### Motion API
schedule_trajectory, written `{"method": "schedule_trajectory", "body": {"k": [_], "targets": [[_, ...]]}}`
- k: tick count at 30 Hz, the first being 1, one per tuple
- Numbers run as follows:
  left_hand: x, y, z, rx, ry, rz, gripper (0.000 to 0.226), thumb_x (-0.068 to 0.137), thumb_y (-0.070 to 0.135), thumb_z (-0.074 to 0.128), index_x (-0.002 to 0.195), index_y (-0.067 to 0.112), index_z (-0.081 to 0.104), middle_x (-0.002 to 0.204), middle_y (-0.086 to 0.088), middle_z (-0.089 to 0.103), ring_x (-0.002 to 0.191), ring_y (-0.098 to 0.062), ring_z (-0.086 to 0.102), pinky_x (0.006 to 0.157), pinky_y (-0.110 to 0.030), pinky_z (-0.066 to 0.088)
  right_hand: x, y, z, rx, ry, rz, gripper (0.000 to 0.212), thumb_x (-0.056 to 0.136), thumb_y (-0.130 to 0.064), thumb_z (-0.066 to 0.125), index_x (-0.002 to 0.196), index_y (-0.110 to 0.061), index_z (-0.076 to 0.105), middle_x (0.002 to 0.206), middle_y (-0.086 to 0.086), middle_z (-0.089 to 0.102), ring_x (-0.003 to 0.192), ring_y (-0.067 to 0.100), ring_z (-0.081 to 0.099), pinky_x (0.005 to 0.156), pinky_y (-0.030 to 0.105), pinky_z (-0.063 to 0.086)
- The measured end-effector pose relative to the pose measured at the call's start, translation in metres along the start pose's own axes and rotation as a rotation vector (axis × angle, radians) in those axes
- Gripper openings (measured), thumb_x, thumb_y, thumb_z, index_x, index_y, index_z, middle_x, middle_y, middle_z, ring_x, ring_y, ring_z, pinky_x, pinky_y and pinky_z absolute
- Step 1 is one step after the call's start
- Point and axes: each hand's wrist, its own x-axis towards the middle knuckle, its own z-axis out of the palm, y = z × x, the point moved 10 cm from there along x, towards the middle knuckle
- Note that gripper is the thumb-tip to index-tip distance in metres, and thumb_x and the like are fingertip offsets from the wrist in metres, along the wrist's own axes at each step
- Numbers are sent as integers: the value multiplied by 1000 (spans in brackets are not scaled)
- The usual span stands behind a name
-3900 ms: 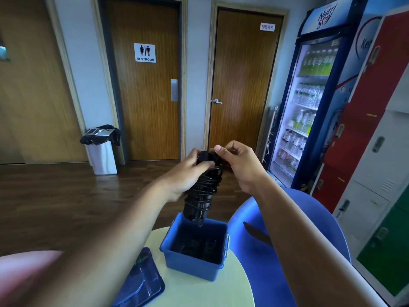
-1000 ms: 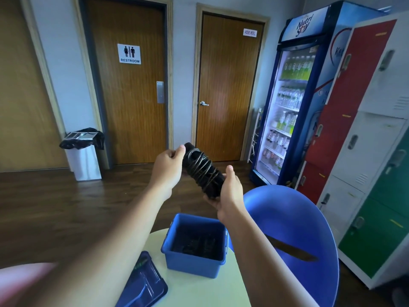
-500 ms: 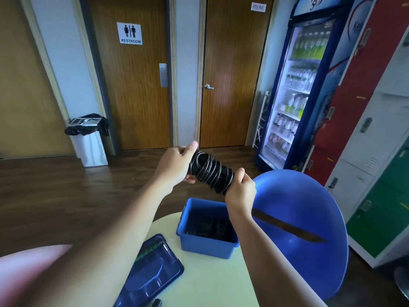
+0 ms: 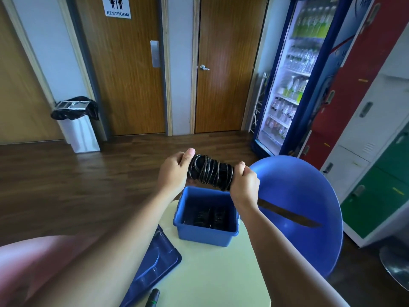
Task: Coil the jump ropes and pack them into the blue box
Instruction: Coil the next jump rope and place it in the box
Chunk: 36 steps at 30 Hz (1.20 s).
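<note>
A black jump rope (image 4: 210, 172), wound tightly around its handles into a short bundle, is held level just above the blue box (image 4: 205, 234). My left hand (image 4: 174, 171) grips the bundle's left end and my right hand (image 4: 244, 185) grips its right end. The open box stands on a pale round table (image 4: 210, 273), and dark coiled ropes (image 4: 208, 217) lie in its bottom.
The dark blue box lid (image 4: 152, 269) lies on the table to the left of the box. A black and green handle tip (image 4: 153, 298) shows at the near table edge. A blue chair (image 4: 296, 207) stands right of the table. Lockers and a drinks fridge line the right wall.
The bundle has turned from upright to level and come down closer over the box. Both hands have shifted to grip its two ends.
</note>
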Motion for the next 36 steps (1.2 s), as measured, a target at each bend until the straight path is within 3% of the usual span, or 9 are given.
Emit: {"method": "schedule_trajectory", "body": {"k": [3,8,12,17,19,22,25,31,36], "targets": [[16,-17,15,65,-90,-44,41,97,56,48,100,18,65,75,10,59,69,-6,56,54,-19,37,22,8,5,-67,-33,-43,45,104,-28,32,63,-12,23,56,2,30,58,20,24,52,38,20],[40,-29,65,167,-562,29,62,78,63,67,131,33,56,126,12,63,112,-4,60,97,-29,46,62,19,27,-212,-165,-199,53,104,-37,40,59,-12,30,51,1,35,54,20,30,51,35,25],[45,-41,111,460,-799,71,33,74,50,83,96,33,65,90,15,70,83,-1,65,67,-15,46,92,41,56,-283,-275,-194,54,100,-47,46,58,-14,41,53,1,46,65,28,44,59,38,35],[59,-94,141,531,-739,-35,39,72,54,82,79,22,61,74,7,69,70,-13,66,52,-23,41,121,100,93,-206,-391,-24,44,93,-62,47,83,-21,62,71,-2,67,70,26,68,76,42,57],[62,-123,144,495,-672,-148,47,72,58,81,78,15,61,72,2,67,66,-18,63,55,-31,40,126,128,106,-143,-421,77,45,94,-63,42,90,-22,61,77,0,69,68,23,71,82,44,57],[61,-170,151,373,-566,-315,42,77,50,81,64,18,57,59,5,57,59,-17,53,52,-29,33,129,163,118,-159,-451,143,46,95,-61,37,104,-23,61,95,-2,71,98,24,66,90,40,52],[52,-212,154,408,-488,-460,42,82,51,76,60,21,56,58,7,57,58,-15,54,53,-30,33,124,194,123,-284,-466,102,30,102,-39,41,107,-18,61,109,4,69,102,27,59,79,32,43],[35,-270,166,698,-416,-608,55,84,64,63,97,11,63,101,-12,69,92,-34,64,68,-34,43,93,265,138,-644,-521,-64,36,103,-27,43,132,-8,53,154,18,37,147,34,26,120,40,22],[34,-270,181,859,-369,-597,66,96,44,60,140,4,33,131,-23,57,118,-43,56,85,-43,44,82,275,143,-653,-467,-141,37,104,-24,40,136,-7,50,165,17,11,154,31,3,123,39,7]]}}
